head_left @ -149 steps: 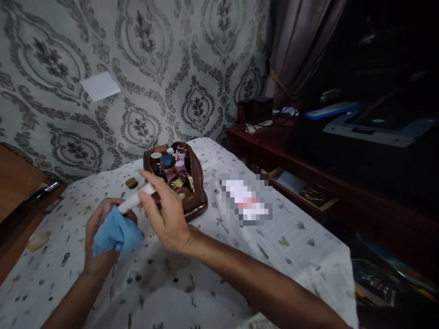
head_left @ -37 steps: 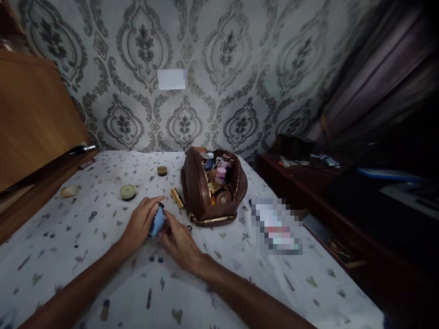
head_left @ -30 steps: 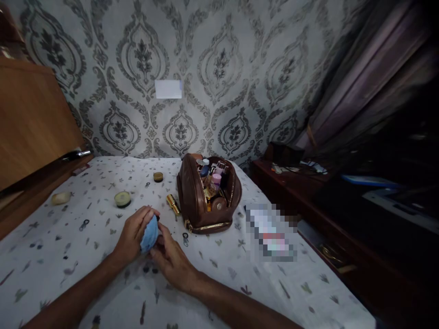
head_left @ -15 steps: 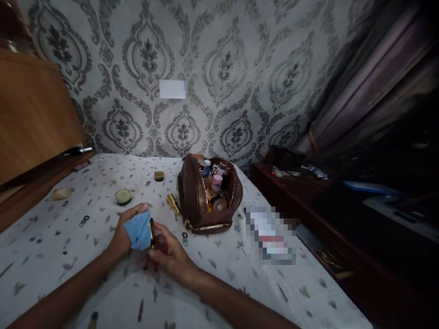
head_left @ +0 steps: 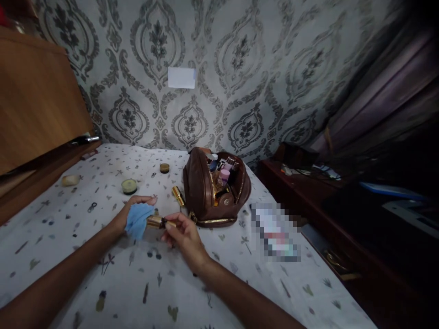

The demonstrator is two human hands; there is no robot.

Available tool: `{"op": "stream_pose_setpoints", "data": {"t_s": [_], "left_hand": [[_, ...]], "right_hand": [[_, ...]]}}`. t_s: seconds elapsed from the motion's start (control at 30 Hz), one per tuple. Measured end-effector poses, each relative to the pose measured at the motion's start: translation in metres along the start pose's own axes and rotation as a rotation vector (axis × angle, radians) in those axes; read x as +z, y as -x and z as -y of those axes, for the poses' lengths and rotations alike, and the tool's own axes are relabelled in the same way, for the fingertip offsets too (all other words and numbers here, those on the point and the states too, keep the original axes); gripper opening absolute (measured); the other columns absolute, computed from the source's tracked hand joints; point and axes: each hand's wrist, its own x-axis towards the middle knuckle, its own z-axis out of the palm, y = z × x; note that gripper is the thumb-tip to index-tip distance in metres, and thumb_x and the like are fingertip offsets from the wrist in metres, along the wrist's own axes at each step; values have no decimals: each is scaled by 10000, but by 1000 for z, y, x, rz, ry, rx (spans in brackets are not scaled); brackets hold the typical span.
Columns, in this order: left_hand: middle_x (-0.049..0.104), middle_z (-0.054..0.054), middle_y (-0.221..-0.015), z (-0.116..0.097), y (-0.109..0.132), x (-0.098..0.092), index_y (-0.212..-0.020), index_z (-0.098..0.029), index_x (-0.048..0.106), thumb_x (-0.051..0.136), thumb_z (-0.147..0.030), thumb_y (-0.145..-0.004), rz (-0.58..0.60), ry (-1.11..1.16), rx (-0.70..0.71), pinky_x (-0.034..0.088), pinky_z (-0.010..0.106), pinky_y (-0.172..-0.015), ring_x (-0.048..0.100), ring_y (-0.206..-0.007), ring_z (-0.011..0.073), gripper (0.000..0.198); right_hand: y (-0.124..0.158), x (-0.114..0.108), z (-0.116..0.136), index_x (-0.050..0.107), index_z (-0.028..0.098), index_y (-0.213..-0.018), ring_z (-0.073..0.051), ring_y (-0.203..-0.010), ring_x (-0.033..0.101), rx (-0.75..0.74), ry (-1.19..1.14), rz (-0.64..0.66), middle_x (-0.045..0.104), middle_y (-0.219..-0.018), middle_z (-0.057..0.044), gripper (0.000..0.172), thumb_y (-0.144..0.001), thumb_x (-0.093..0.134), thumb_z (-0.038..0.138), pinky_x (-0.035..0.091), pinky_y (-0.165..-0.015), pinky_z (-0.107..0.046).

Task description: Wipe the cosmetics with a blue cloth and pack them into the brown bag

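Observation:
My left hand (head_left: 132, 209) is closed on a blue cloth (head_left: 139, 220), which drapes over its palm and fingers. Between both hands lies a gold and dark lipstick tube (head_left: 155, 222), level, its left end against the cloth. The fingers of my right hand (head_left: 183, 234) pinch the tube's right end. Just beyond, a second gold tube (head_left: 178, 195) rests on the bed sheet beside an open brown makeup bag (head_left: 202, 201). Several bottles and cosmetics, among them a pink-capped bottle (head_left: 224, 176), fill the bag.
A round green-topped jar (head_left: 129, 186), a small brown jar (head_left: 164, 168) and a pale lump (head_left: 70, 180) sit on the patterned sheet (head_left: 144, 274). A blurred-out flat item (head_left: 276, 233) lies at right. A wooden cabinet (head_left: 37, 100) borders the left; a dark red shelf stands right.
The lipstick tube has turned from upright to level, and my right hand has moved to its right end. The cloth stays in my left hand. The view has shifted slightly.

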Motion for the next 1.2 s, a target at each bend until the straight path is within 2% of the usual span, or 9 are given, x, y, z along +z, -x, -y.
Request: {"op": "stream_pose_setpoints", "data": {"t_s": [0.1, 0.23, 0.37, 0.47, 0.6, 0.73, 0.97, 1.1, 1.2], "left_hand": [[530, -32, -503, 0, 0, 4, -566, -162, 550, 816, -429, -607, 23, -28, 42, 442, 256, -497, 511, -479, 126, 379], [498, -55, -561, -3, -1, 8, -653, -182, 529, 749, -440, -667, -91, 6, 92, 428, 247, -532, 479, -526, 115, 340], [489, -49, -638, -4, 3, 8, -746, -199, 522, 642, -457, -774, -301, -134, 308, 403, 245, -550, 458, -570, 122, 287], [535, -6, -755, -2, 11, 14, -814, -202, 539, 486, -444, -930, -328, -428, 514, 451, 284, -688, 525, -717, 162, 273], [619, 101, -1069, 3, 22, 25, -993, -192, 593, 402, -449, -993, -76, -852, 733, 434, 385, -944, 553, -1040, 249, 320], [633, 119, -1099, 9, 21, 26, -1092, -183, 574, 494, -599, -943, 258, -1043, 741, 445, 400, -890, 556, -1002, 276, 449], [637, 43, -952, 16, 15, 19, -945, -213, 569, 552, -514, -938, 252, -1037, 616, 469, 317, -779, 605, -891, 223, 301], [687, 37, -951, 16, 18, 19, -986, -212, 583, 524, -348, -950, 265, -995, 582, 476, 306, -767, 660, -873, 217, 152], [707, 53, -1062, 18, 20, 19, -1117, -223, 589, 473, -232, -931, 252, -969, 617, 495, 309, -818, 678, -959, 223, 220]], "right_hand": [[-4, -4, 4, 645, 187, -920, -101, -546, 593, 6, -55, -58, 658, -676, 24, 451, -670, 854, 500, 411, -500, -210], [-9, -7, 7, 673, 178, -924, -95, -554, 592, -3, -65, -81, 647, -658, 31, 430, -667, 865, 464, 424, -517, -208], [-11, -9, 6, 655, 184, -887, -102, -540, 583, -66, 55, -129, 632, -656, 36, 393, -686, 841, 467, 416, -495, -216], [-10, -10, 3, 644, 191, -888, -119, -560, 597, -93, 172, -131, 627, -661, 36, 342, -722, 801, 446, 423, -499, -223], [-8, -11, 0, 663, 198, -910, -132, -638, 605, -169, 320, -94, 655, -727, 25, 242, -741, 741, 353, 478, -612, -252], [-7, -13, 0, 683, 203, -933, -140, -700, 598, -247, 434, -102, 672, -789, 17, 210, -749, 687, 304, 476, -674, -261], [-5, -14, 9, 687, 192, -932, -141, -704, 586, -256, 416, -144, 663, -760, 9, 239, -801, 706, 391, 474, -680, -262], [-4, -11, 13, 646, 192, -869, -134, -642, 574, -245, 330, -172, 618, -701, 22, 288, -780, 748, 447, 479, -631, -262], [-6, -10, 14, 603, 200, -816, -111, -575, 523, -229, 288, -198, 566, -658, 43, 349, -759, 769, 501, 454, -557, -242]]}}
